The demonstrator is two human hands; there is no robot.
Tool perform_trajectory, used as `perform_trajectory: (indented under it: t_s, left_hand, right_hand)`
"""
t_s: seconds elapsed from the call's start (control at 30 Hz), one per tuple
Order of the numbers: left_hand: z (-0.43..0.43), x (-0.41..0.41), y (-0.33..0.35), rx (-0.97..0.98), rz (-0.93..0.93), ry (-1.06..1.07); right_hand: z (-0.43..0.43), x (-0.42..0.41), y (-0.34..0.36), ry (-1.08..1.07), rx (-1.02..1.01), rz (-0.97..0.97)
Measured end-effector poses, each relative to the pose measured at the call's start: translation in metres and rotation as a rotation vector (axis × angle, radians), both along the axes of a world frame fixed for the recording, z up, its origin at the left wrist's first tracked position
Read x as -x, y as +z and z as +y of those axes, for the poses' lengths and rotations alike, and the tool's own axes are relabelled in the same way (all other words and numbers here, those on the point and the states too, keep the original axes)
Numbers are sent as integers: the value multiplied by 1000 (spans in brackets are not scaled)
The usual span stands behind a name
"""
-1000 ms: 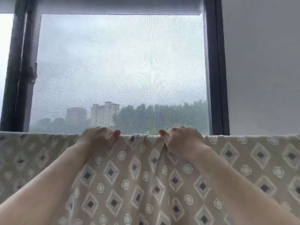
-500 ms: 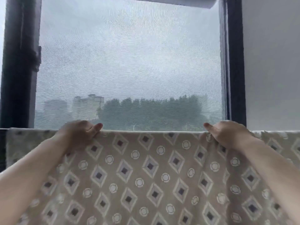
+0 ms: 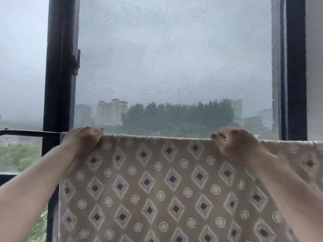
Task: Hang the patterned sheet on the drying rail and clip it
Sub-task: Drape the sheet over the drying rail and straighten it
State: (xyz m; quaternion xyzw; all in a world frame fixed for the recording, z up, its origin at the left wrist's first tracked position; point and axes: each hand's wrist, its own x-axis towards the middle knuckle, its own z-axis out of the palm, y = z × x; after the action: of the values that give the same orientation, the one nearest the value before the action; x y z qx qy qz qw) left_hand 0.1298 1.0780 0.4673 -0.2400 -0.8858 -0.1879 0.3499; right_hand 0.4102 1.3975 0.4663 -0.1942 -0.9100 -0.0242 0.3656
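Forearms reach up from the bottom corners of the head view to the top of the cloth. The patterned sheet [image 3: 157, 189], tan with diamonds and rings, hangs in front of the person and fills the lower middle of the view; its left edge drops straight down below the left hand [image 3: 83, 138].

Grip, left: fingers curled over the top fold at the sheet's left corner, holding cloth. Grip, right: the right hand [image 3: 234, 145] has its fingers curled on the same fold, well apart from the left, holding cloth. The sheet runs on past the right hand to the right edge of the view.

Change noted: a second ago the two hands sat close together with gathered cloth between them. They have since drawn apart, and the fold between them now lies straight and flat. Judgement: spreading along this span is largely done. Clipping is not yet begun, and no clips are in view.

The top fold lies over the drying rail [image 3: 29, 133], whose bare dark bar shows only to the left of the left hand. Both grips therefore sit on the sheet at rail height.

Beyond stand a dark window frame [image 3: 59, 84] and a mesh screen [image 3: 174, 67], with hazy trees [image 3: 178, 117] and buildings [image 3: 111, 110] far off.
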Motion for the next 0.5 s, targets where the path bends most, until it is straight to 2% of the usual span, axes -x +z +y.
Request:
perform_trajectory:
  t_s: [0.13, 0.3, 0.4, 0.5]
  left_hand:
    - [4, 11, 12, 165, -80, 1]
    - [4, 43, 26, 269, -290, -65]
    - [-4, 61, 29, 221, -291, -193]
    - [-27, 79, 25, 117, -295, -423]
  right_hand:
    - [-75, 73, -4, 194, -177, -57]
    - [-141, 145, 0, 333, -176, -124]
    - [-165, 177, 1, 304, -172, -66]
    - [-175, 195, 2, 236, -143, -7]
